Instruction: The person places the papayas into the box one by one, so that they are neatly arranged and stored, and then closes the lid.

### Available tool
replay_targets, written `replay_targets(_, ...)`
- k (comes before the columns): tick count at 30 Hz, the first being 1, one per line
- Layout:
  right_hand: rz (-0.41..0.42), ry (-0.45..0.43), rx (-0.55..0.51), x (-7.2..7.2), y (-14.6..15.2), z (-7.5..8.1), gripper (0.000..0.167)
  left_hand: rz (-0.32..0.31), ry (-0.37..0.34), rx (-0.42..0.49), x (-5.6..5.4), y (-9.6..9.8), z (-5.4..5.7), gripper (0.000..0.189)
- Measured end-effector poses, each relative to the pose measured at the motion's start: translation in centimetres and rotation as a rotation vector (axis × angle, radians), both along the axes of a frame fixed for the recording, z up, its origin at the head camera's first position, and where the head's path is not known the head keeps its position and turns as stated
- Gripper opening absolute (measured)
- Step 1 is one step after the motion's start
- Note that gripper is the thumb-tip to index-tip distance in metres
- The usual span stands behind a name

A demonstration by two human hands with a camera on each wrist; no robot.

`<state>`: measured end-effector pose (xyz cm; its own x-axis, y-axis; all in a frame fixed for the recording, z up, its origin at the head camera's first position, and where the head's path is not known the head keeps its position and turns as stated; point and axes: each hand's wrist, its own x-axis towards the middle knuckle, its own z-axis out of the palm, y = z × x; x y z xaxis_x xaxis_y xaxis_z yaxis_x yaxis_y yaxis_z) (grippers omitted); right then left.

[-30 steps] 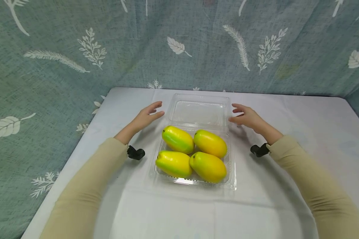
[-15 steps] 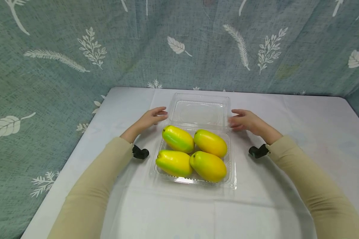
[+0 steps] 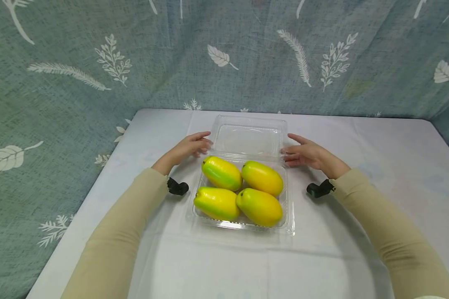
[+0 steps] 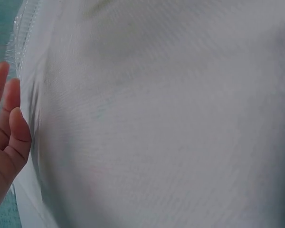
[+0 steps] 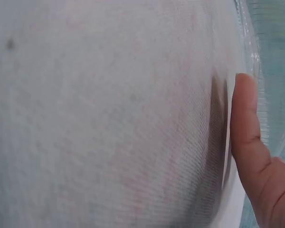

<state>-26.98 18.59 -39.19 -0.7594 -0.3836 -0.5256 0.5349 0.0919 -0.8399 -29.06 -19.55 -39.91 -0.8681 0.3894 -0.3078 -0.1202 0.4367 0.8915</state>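
Several yellow-green mangoes [image 3: 262, 207] lie in the base of a clear plastic clamshell box [image 3: 243, 226]. Its lid [image 3: 247, 137] is folded back flat on the far side. My left hand [image 3: 188, 148] is at the lid's left edge, fingers loosely extended with the tips right at the rim; the left wrist view shows the fingers [image 4: 9, 99] near clear plastic. At the lid's right edge is my right hand [image 3: 309, 154], its fingers spread and fingertips overlapping the edge. In the right wrist view its straight thumb [image 5: 246, 109] overlaps the plastic rim. Neither hand grips anything.
A white cloth [image 3: 228, 265] covers the table under the box. Behind and to the left hangs a green-grey curtain [image 3: 254, 62] with white leaf prints. Black wrist mounts [image 3: 319, 189] stick out inward from both sleeves.
My left hand has moved right, closer to the lid's left edge. The right hand has shifted slightly left and its fingers have changed pose at the lid's right edge. The mangoes and box stay in place.
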Motion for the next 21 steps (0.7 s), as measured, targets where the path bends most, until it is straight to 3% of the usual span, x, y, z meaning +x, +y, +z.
replay_targets(5, -0.009, -0.006, -0.041, 0.1, 0.1, 0.0, 0.080, -0.011, -0.047, 0.085, -0.2, 0.1, -0.1, 0.059)
replay_targets(10, -0.019, -0.014, -0.049, 0.1, 0.0, 0.3, 0.080, -0.048, -0.008, 0.123, -0.2, 0.0, 0.1, 0.066)
replay_targets(21, -0.052, 0.122, 0.040, -0.1, -0.1, 1.9, 0.076, 0.002, 0.099, 0.039, 0.0, 0.3, 1.8, 0.061)
